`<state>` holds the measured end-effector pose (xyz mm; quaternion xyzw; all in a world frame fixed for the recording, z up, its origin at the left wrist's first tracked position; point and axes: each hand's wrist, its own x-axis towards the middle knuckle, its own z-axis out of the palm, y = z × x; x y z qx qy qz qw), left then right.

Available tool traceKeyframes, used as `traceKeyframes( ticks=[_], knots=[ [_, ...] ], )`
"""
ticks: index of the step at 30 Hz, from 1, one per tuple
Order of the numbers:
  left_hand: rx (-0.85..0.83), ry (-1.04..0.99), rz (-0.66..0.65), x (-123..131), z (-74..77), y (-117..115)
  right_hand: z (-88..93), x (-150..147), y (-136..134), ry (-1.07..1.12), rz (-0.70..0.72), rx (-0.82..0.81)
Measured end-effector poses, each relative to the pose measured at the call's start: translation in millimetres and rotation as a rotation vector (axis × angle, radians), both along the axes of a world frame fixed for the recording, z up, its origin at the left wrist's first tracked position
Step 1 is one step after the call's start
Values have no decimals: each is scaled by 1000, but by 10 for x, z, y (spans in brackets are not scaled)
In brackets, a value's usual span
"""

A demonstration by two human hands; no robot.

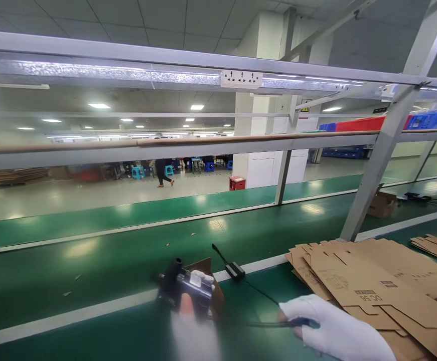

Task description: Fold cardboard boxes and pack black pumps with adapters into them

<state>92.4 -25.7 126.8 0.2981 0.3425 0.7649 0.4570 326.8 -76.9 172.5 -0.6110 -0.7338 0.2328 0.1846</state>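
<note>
My left hand, in a white glove with a bare thumb tip, grips a black cylindrical device. A short pipe-like fitting sticks up at its left end; motion blurs this part. Right behind it shows a piece of brown cardboard, and I cannot tell whether the hand holds that too. My gloved right hand is closed on a black cable that runs toward the device. Between the hands, farther off, a small black box on a cord lies across the white strip.
Flattened cardboard boxes are stacked at the right, under my right hand's side. A slanted metal post rises behind them. The green belt runs across, with metal rails and a socket strip above. A small carton stands farther right.
</note>
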Motion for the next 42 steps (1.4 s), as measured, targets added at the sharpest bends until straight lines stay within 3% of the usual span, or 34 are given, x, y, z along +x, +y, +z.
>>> traceKeyframes(
  ticks=[3,6,11,14,16,18,21,23,25,27,32,35,38,40,42],
  knots=[
    [24,-9,63,-223,66,-1,23,129,16,-17,-28,45],
    [43,29,43,-403,112,33,76,202,2,-27,-18,269],
    [66,187,-257,-388,167,67,442,-27,45,182,119,749],
    [121,279,-502,-223,189,48,743,-276,169,233,283,863],
    [178,338,-685,-120,187,26,854,-410,316,247,370,833],
    [221,386,-836,-58,171,10,840,-493,513,271,450,754],
    [257,424,-971,-60,149,14,614,-549,816,352,574,522],
    [277,433,-1017,-110,156,29,430,-575,932,424,568,327],
    [287,424,-1006,-171,183,35,318,-609,928,475,476,200],
    [288,406,-949,-211,217,18,319,-652,815,460,427,160],
    [266,417,-736,-159,284,-107,567,-759,442,393,544,46],
    [220,661,-593,-215,312,-143,598,-805,386,334,461,12],
    [141,951,-393,-509,283,-97,498,-877,454,239,384,61],
    [9,1160,-244,-788,204,-32,419,-971,540,135,342,94],
    [-189,1368,-189,-1039,90,43,368,-1109,652,11,327,132]
  ],
)
